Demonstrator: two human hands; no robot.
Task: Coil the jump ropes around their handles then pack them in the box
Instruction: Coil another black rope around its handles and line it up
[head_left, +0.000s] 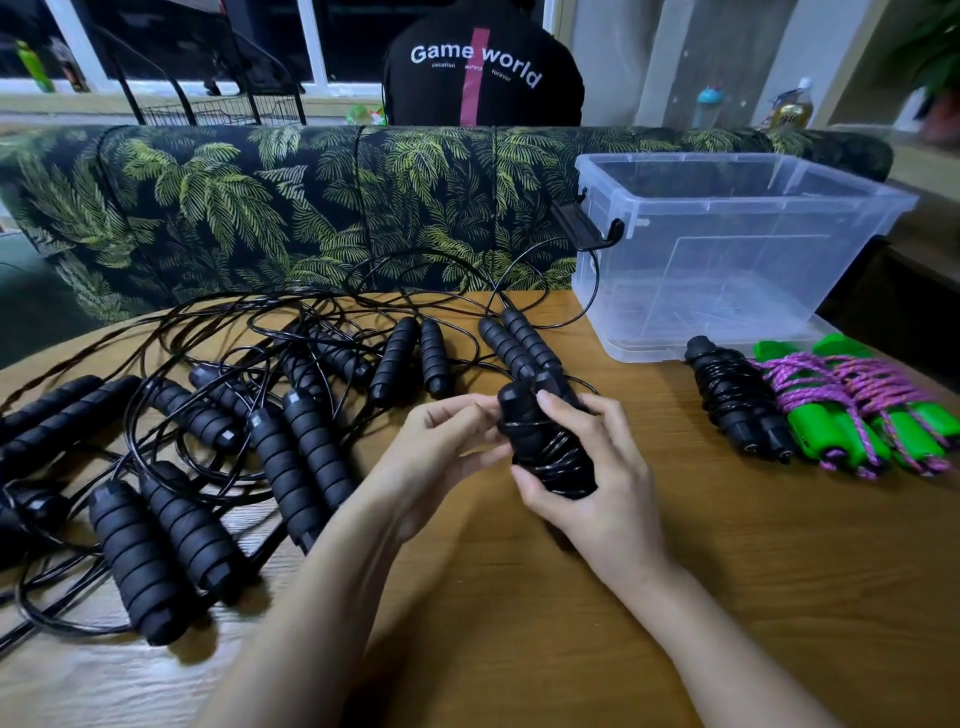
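Midway: the black jump rope (545, 447), mostly wound, is held over the worktop (675, 597), the right hand (597, 499) gripping it and the left hand (441, 452) pinching its top. Coiled bundles (810, 410) wait beside the seemingly empty box (727, 171); many loose ropes (208, 441) need coiling.

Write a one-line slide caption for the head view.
Left hand and right hand wind a black jump rope around its handles; coiled ropes lie beside the empty clear box.

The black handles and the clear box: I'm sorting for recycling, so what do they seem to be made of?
Black handles: likely soft foam, matte and ribbed in rings, with no shine. Box: seemingly rigid clear plastic, glossy; its floor shows through the near wall, and light glints on its rim.
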